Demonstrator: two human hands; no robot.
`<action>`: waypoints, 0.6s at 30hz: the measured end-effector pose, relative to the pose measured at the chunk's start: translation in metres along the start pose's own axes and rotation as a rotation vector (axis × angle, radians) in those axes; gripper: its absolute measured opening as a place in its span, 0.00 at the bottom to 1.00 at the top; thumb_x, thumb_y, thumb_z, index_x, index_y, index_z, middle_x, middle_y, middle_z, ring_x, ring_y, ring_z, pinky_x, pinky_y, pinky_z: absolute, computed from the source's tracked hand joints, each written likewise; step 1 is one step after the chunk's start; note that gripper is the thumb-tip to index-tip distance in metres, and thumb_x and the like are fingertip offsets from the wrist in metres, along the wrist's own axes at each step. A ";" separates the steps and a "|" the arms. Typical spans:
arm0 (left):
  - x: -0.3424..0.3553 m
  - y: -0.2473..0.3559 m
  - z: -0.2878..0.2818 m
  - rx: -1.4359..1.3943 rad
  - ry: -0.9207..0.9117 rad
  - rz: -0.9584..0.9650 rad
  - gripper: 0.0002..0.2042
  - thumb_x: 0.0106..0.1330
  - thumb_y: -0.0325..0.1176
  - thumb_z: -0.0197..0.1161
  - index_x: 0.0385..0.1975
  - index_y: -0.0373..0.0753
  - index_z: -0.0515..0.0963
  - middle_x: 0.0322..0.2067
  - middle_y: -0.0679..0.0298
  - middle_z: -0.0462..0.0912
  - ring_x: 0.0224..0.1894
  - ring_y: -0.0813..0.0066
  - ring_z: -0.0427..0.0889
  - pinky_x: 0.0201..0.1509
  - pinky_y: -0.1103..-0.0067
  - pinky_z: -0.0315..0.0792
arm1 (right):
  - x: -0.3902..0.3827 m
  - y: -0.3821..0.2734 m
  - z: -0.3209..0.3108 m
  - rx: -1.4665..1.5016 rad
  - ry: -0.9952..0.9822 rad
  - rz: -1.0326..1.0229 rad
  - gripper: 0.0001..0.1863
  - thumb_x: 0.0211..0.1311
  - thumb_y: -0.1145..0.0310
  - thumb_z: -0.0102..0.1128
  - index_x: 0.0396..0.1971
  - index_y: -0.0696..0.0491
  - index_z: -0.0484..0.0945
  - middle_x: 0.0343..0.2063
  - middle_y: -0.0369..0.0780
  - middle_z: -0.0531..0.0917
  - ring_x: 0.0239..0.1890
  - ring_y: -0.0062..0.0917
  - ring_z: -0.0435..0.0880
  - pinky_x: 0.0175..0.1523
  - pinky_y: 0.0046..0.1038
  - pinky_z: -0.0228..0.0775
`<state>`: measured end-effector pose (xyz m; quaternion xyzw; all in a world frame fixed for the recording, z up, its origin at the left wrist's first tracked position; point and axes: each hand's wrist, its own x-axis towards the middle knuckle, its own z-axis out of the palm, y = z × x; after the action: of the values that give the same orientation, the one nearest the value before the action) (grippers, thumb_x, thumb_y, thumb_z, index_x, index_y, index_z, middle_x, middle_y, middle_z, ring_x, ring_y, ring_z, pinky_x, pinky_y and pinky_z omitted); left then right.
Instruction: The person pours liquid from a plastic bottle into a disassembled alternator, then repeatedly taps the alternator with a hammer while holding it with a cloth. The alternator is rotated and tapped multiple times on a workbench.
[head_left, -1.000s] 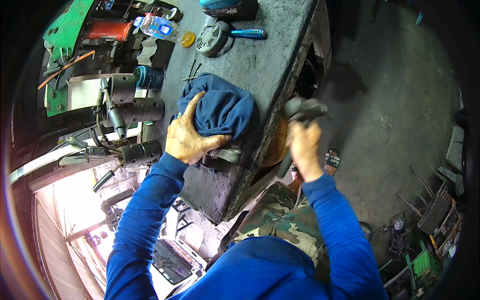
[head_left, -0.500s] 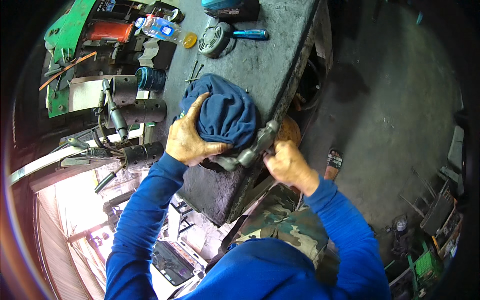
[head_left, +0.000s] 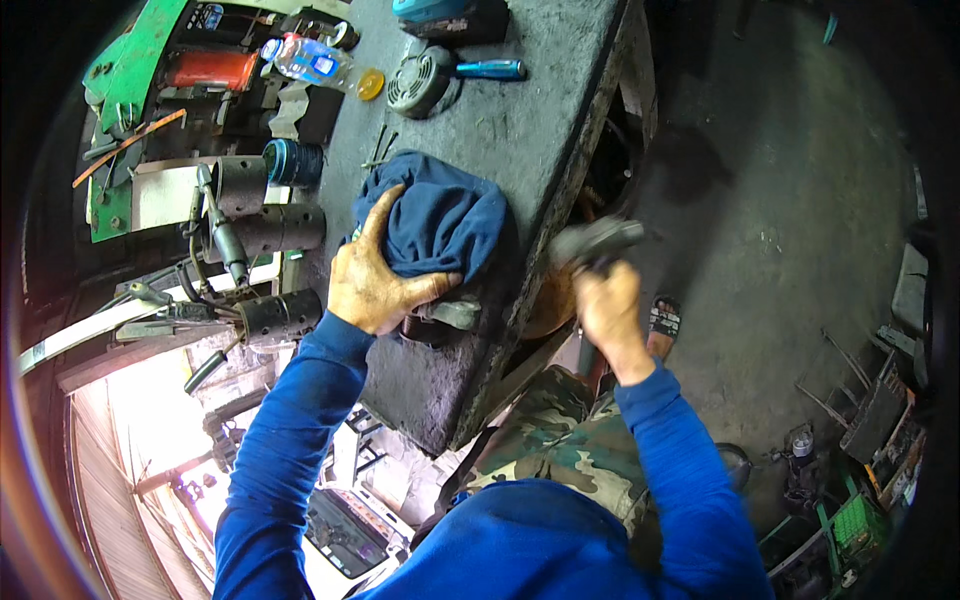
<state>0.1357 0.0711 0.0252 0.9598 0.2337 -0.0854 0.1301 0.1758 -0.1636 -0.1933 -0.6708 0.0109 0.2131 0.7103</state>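
Note:
My left hand (head_left: 375,290) grips a dark navy cloth bundle (head_left: 430,220) on the worn grey bench (head_left: 530,140), thumb and fingers spread around its left and lower sides. Below the cloth a grey metal piece (head_left: 450,312) shows on a dark base; what the cloth covers is hidden. Off the bench's right edge, my right hand (head_left: 612,300) is closed on the handle of a hammer (head_left: 590,240), its head blurred and apart from the bundle. Thin bolts (head_left: 380,150) lie just above the cloth.
A grey vented housing (head_left: 418,82), blue-handled tool (head_left: 490,69), plastic bottle (head_left: 310,62) and teal-topped case (head_left: 450,18) sit higher on the bench. Perforated steel cylinders (head_left: 280,315), hoses and a green plate (head_left: 120,70) crowd the left. Scrap and a green crate (head_left: 858,525) lie lower right.
Half a second ago the hammer head was down at the metal piece beside the cloth; it has since swung up and right with my right hand. My left hand stays on the bundle.

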 end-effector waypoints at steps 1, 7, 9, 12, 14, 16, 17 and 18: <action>0.001 0.001 0.000 -0.029 -0.012 -0.018 0.59 0.41 0.50 0.88 0.78 0.40 0.67 0.56 0.36 0.87 0.61 0.46 0.88 0.71 0.63 0.77 | 0.002 -0.004 0.001 0.309 0.041 0.153 0.09 0.65 0.76 0.56 0.23 0.55 0.78 0.18 0.31 0.74 0.18 0.25 0.76 0.26 0.36 0.73; 0.001 0.002 -0.001 0.016 -0.041 -0.035 0.58 0.41 0.49 0.88 0.78 0.39 0.67 0.56 0.36 0.87 0.61 0.45 0.88 0.70 0.63 0.78 | -0.005 -0.017 0.009 -0.283 -0.478 -0.374 0.11 0.66 0.71 0.62 0.24 0.58 0.77 0.18 0.52 0.81 0.21 0.48 0.82 0.31 0.45 0.76; 0.002 0.003 -0.001 0.019 -0.019 -0.048 0.59 0.41 0.50 0.87 0.78 0.39 0.67 0.58 0.36 0.86 0.63 0.46 0.87 0.71 0.63 0.77 | -0.005 -0.014 0.007 -0.467 -0.585 -0.319 0.12 0.66 0.71 0.63 0.23 0.59 0.77 0.19 0.56 0.80 0.22 0.54 0.81 0.33 0.48 0.76; 0.002 0.004 0.000 -0.004 -0.010 -0.028 0.59 0.41 0.50 0.88 0.79 0.39 0.66 0.59 0.36 0.86 0.64 0.46 0.86 0.71 0.63 0.77 | -0.001 -0.009 0.001 0.265 0.011 0.243 0.10 0.64 0.75 0.58 0.21 0.57 0.75 0.16 0.37 0.78 0.17 0.36 0.77 0.28 0.41 0.73; 0.001 0.004 -0.001 0.011 -0.024 -0.049 0.60 0.40 0.50 0.88 0.79 0.39 0.66 0.59 0.36 0.85 0.64 0.46 0.86 0.72 0.63 0.76 | 0.000 -0.009 -0.001 0.616 0.084 0.211 0.10 0.63 0.76 0.56 0.21 0.57 0.76 0.20 0.31 0.79 0.19 0.27 0.78 0.27 0.37 0.72; 0.001 0.003 -0.001 0.005 0.000 -0.021 0.60 0.40 0.51 0.88 0.79 0.40 0.66 0.59 0.36 0.85 0.64 0.46 0.86 0.72 0.63 0.76 | -0.001 -0.012 0.000 -0.133 -0.437 -0.243 0.07 0.65 0.75 0.58 0.26 0.58 0.79 0.22 0.42 0.82 0.24 0.38 0.81 0.34 0.43 0.77; 0.001 0.002 -0.002 -0.027 -0.017 0.008 0.59 0.40 0.51 0.88 0.78 0.40 0.66 0.59 0.37 0.86 0.64 0.46 0.86 0.72 0.63 0.77 | -0.002 -0.014 0.002 -0.347 -0.545 -0.463 0.06 0.66 0.75 0.59 0.29 0.59 0.81 0.23 0.47 0.84 0.26 0.44 0.83 0.38 0.47 0.79; 0.001 0.002 -0.001 -0.009 -0.039 0.002 0.60 0.40 0.53 0.88 0.78 0.42 0.66 0.57 0.36 0.86 0.61 0.43 0.87 0.69 0.61 0.78 | -0.004 -0.017 0.001 -0.563 -0.852 -0.473 0.06 0.66 0.75 0.60 0.30 0.60 0.81 0.24 0.50 0.85 0.28 0.47 0.84 0.41 0.48 0.80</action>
<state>0.1377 0.0705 0.0268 0.9576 0.2304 -0.1027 0.1391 0.1770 -0.1644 -0.1762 -0.6734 -0.4847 0.2948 0.4741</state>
